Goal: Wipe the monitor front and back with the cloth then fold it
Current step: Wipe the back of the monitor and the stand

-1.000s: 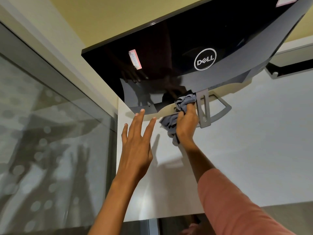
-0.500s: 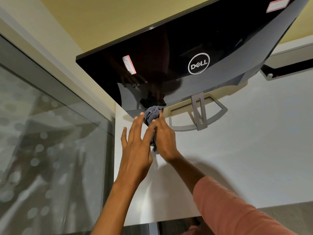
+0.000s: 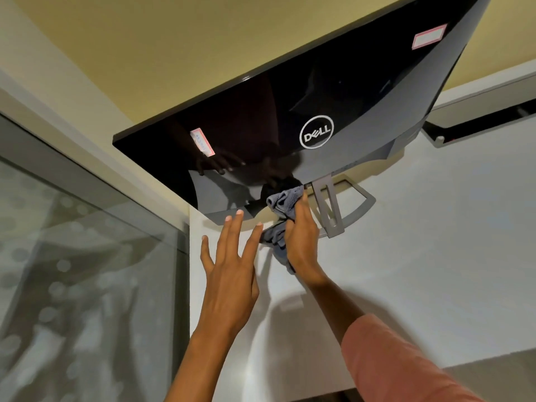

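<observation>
Right hand (image 3: 301, 242) grips a crumpled grey cloth (image 3: 282, 200) against the glossy black monitor (image 3: 290, 117); left hand (image 3: 229, 274) spread.

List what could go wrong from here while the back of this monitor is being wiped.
The Dell monitor leans on a thin stand; the right hand pushing the cloth could tip it, since the left hand touches it only with fingertips. The cloth could also catch the sticker.

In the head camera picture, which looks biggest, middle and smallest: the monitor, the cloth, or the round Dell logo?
1. monitor, biggest by far.
2. cloth, bunched and partly hidden in the right hand.
3. Dell logo, though close to the cloth's visible part.
</observation>
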Demonstrator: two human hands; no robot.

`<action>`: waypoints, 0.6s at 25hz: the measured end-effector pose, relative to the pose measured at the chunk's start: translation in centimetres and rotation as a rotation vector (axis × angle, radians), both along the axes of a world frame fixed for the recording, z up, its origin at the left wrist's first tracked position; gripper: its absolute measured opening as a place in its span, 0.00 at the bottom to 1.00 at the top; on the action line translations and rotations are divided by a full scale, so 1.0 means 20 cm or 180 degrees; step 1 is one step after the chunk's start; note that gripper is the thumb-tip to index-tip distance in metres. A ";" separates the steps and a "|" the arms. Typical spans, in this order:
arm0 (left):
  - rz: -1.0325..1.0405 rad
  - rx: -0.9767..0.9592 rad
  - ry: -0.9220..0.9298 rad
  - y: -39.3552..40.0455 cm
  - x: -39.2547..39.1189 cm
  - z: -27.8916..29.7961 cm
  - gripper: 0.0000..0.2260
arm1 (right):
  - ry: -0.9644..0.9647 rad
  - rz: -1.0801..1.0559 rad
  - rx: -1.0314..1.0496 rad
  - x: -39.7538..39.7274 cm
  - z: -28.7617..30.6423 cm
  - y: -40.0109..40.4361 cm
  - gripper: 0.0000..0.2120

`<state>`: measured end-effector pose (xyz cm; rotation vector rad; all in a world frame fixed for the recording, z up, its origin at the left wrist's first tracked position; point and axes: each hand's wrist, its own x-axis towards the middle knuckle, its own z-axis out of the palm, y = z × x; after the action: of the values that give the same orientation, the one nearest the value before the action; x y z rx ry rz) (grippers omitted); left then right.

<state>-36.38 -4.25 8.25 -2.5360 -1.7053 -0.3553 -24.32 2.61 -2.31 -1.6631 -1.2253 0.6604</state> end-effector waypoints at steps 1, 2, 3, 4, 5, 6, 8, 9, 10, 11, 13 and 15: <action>-0.0044 0.0009 -0.0028 0.01 0.01 0.02 0.38 | 0.0088 0.0002 0.0061 0.00 0.03 -0.02 0.22; -0.0098 0.0021 -0.0054 0.03 0.03 0.03 0.37 | 0.0340 -0.0025 0.0118 0.02 0.05 -0.05 0.25; -0.0167 0.0036 -0.0070 0.04 0.05 0.04 0.36 | 0.0421 -0.0089 0.0135 0.04 0.06 -0.07 0.27; -0.0230 0.0063 -0.0075 0.05 0.07 0.06 0.35 | 0.0514 -0.0151 0.0181 0.07 0.08 -0.10 0.29; -0.0285 0.0117 -0.0081 0.07 0.09 0.08 0.34 | 0.0586 -0.0226 0.0232 0.09 0.10 -0.14 0.30; -0.0350 0.0193 -0.0099 0.09 0.11 0.10 0.33 | 0.0658 -0.0341 0.0286 0.12 0.12 -0.18 0.30; -0.0532 0.0362 -0.0228 0.13 0.15 0.15 0.31 | 0.0729 -0.0644 0.0316 0.18 0.16 -0.26 0.30; -0.0607 0.0461 -0.0314 0.15 0.18 0.18 0.31 | 0.0736 -0.0728 0.0367 0.21 0.18 -0.29 0.29; -0.0653 0.0561 -0.0394 0.17 0.20 0.21 0.31 | 0.0738 -0.0792 0.0448 0.23 0.21 -0.31 0.28; -0.0689 0.0659 -0.0478 0.19 0.23 0.25 0.31 | 0.0770 -0.0842 0.0575 0.26 0.26 -0.33 0.26; -0.0771 0.0854 -0.0620 0.21 0.29 0.34 0.30 | 0.0846 -0.1009 0.0859 0.31 0.36 -0.31 0.24; -0.0812 0.1021 -0.0646 0.25 0.35 0.42 0.29 | 0.0729 -0.1181 0.1069 0.35 0.43 -0.24 0.26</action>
<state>-29.47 0.66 16.68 -2.5410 -1.2480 -0.8537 -17.32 -2.26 6.25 -1.4344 -0.7854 0.3772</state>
